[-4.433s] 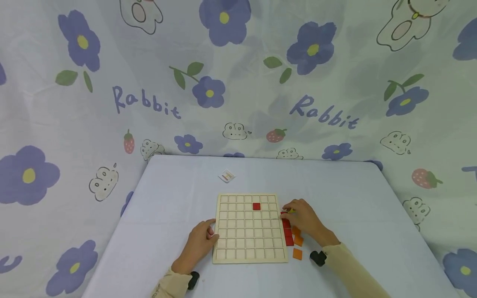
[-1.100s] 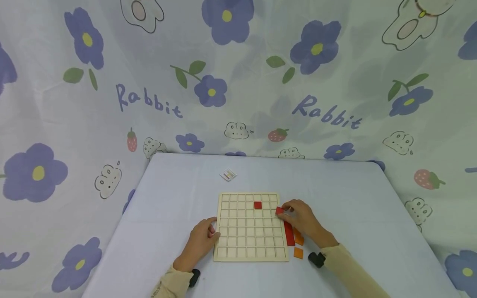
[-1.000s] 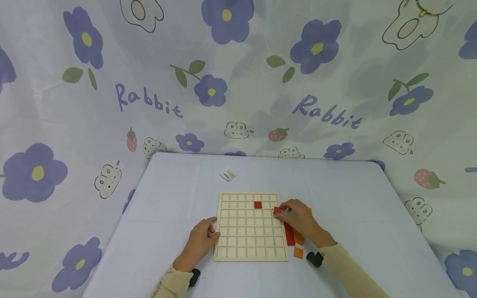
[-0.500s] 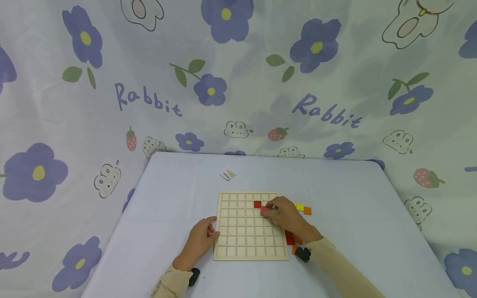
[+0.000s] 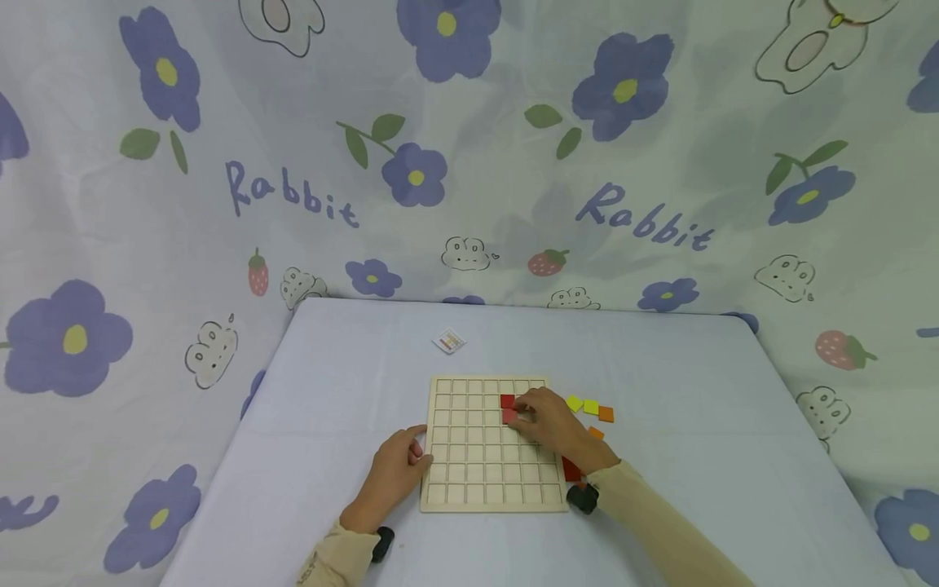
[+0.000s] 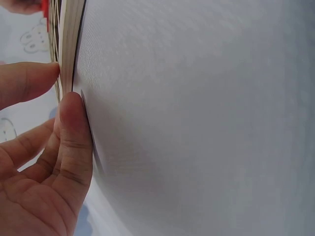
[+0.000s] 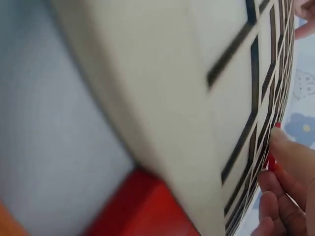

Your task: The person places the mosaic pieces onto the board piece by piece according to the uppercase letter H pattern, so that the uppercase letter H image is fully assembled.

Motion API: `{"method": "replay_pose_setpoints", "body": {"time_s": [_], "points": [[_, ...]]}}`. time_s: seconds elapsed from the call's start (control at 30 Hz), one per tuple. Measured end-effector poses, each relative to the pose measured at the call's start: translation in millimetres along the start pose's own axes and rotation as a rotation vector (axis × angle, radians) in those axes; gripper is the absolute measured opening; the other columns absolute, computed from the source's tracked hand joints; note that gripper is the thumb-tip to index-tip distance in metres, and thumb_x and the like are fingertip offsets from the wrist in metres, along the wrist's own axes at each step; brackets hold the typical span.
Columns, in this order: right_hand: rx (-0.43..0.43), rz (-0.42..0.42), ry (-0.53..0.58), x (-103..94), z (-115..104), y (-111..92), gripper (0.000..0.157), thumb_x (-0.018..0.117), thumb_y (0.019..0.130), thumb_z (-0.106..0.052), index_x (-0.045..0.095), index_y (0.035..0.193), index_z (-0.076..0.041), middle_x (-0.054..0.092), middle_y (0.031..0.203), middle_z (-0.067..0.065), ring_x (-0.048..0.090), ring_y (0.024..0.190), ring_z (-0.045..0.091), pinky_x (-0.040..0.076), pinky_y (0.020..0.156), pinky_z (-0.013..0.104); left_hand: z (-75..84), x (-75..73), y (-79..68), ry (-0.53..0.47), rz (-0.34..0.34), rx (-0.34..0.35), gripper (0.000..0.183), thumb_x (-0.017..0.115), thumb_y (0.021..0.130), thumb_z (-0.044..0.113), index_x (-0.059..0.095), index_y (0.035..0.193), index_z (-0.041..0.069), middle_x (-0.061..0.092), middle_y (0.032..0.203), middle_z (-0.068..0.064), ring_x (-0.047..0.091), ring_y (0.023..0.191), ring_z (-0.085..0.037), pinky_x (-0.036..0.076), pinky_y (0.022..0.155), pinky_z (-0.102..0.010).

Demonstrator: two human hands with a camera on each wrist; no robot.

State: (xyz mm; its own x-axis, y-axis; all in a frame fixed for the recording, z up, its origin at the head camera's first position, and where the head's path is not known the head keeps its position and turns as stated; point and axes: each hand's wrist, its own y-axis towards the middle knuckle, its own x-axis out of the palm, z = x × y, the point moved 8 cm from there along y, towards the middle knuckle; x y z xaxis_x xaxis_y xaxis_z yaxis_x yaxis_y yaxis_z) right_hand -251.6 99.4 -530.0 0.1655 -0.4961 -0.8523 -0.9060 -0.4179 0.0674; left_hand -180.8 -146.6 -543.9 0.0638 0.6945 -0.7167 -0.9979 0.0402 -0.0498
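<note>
A pale wooden grid board [image 5: 458, 473] lies on the white table. My left hand [image 5: 392, 473] is at its left side; in the left wrist view the thumb and a finger [image 6: 34, 81] touch the board's edge [image 6: 70, 39]. Over the grid's upper right part, my right hand [image 5: 550, 420] pinches a red square tile [image 5: 509, 417] between thumb and fingertips. That tile is just below another red tile [image 5: 507, 401] lying in a cell. Whether the pinched tile is seated in its cell, I cannot tell.
Right of the board lie more red tiles [image 5: 571, 470], partly hidden by the right arm, two yellow tiles [image 5: 590, 406] and orange tiles [image 5: 606, 414]. A small printed card [image 5: 449, 341] sits behind the board. A patterned cloth [image 5: 469, 163] hangs beyond the table.
My right hand has picked up a red tile beside the board and carried it left over the grid, below the first red tile. The left hand has stayed at the edge.
</note>
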Motion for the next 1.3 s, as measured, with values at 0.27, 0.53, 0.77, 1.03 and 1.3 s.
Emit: {"method": "replay_pose_setpoints", "body": {"time_s": [0.27, 0.53, 0.77, 1.03, 1.3], "points": [[-0.020, -0.003, 0.012, 2.2, 1.7, 0.3, 0.030, 0.079, 0.086, -0.030, 0.075, 0.109, -0.012, 0.070, 0.103, -0.003, 0.058, 0.091, 0.010, 0.053, 0.084, 0.030, -1.1, 1.0, 0.5, -0.011, -0.010, -0.028, 0.047, 0.074, 0.086, 0.004, 0.061, 0.131, -0.004, 0.055, 0.084, -0.002, 0.045, 0.072, -0.008, 0.038, 0.060, -0.018], [0.011, -0.028, 0.045, 5.1, 6.4, 1.3, 0.034, 0.080, 0.084, -0.030, 0.074, 0.111, -0.011, 0.067, 0.102, -0.004, 0.052, 0.085, 0.008, 0.050, 0.079, 0.026, -0.8, 1.4, 0.1, -0.009, -0.010, -0.017, 0.047, 0.074, 0.086, 0.004, 0.061, 0.131, -0.004, 0.055, 0.084, -0.002, 0.045, 0.072, -0.008, 0.038, 0.061, -0.018], [0.045, -0.033, 0.095, 6.1, 9.0, 1.5, 0.033, 0.081, 0.083, -0.029, 0.074, 0.111, -0.012, 0.064, 0.099, -0.006, 0.051, 0.084, 0.008, 0.048, 0.078, 0.024, 1.6, -0.6, -1.0, -0.010, 0.000, 0.005, 0.046, 0.074, 0.086, 0.003, 0.061, 0.129, -0.005, 0.055, 0.084, -0.002, 0.045, 0.072, -0.007, 0.037, 0.061, -0.019], [0.024, -0.011, 0.100, 6.8, 10.2, 1.0, 0.031, 0.082, 0.082, -0.030, 0.075, 0.108, -0.014, 0.062, 0.095, -0.007, 0.049, 0.082, 0.008, 0.046, 0.075, 0.022, 1.1, 0.4, -1.2, -0.011, -0.005, 0.000, 0.047, 0.073, 0.086, 0.003, 0.061, 0.130, -0.004, 0.055, 0.084, -0.002, 0.045, 0.072, -0.008, 0.037, 0.061, -0.019], [-0.007, 0.009, 0.101, 5.4, 8.4, 0.2, 0.030, 0.080, 0.083, -0.031, 0.075, 0.107, -0.014, 0.065, 0.097, -0.006, 0.053, 0.084, 0.008, 0.050, 0.077, 0.023, 1.5, -0.4, -1.8, -0.003, -0.003, 0.004, 0.046, 0.074, 0.086, 0.003, 0.061, 0.130, -0.005, 0.055, 0.083, -0.002, 0.045, 0.072, -0.007, 0.037, 0.061, -0.019]]}}
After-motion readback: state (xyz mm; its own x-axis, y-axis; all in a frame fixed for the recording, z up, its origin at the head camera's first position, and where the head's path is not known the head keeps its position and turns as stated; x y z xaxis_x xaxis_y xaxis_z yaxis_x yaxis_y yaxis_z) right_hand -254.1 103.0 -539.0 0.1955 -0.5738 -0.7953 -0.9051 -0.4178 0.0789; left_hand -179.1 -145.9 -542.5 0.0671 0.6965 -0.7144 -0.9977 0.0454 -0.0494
